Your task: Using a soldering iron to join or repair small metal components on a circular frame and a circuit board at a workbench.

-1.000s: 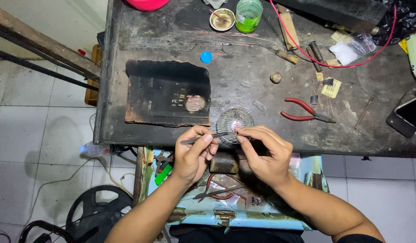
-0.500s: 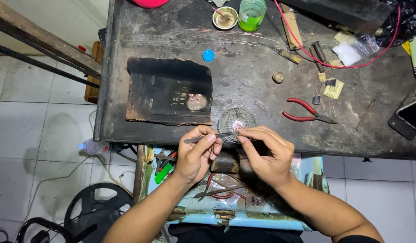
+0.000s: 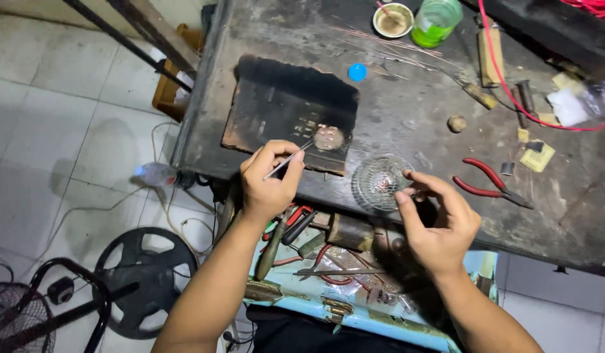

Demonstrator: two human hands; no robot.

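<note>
At front edge of the dark, scuffed tabletop (image 3: 407,111), left hand (image 3: 271,183) has its grip pinched on thin metal tweezers (image 3: 288,159): stiff, light, slippery; hold mid-shaft. Right hand (image 3: 440,222), fingers loosely apart, touches ribbed glass dish (image 3: 380,182), prob. fragile; take by rim.

Left hand (image 3: 268,182) fingers pinched shut; right hand (image 3: 440,222) fingers curled, tips together.
</note>
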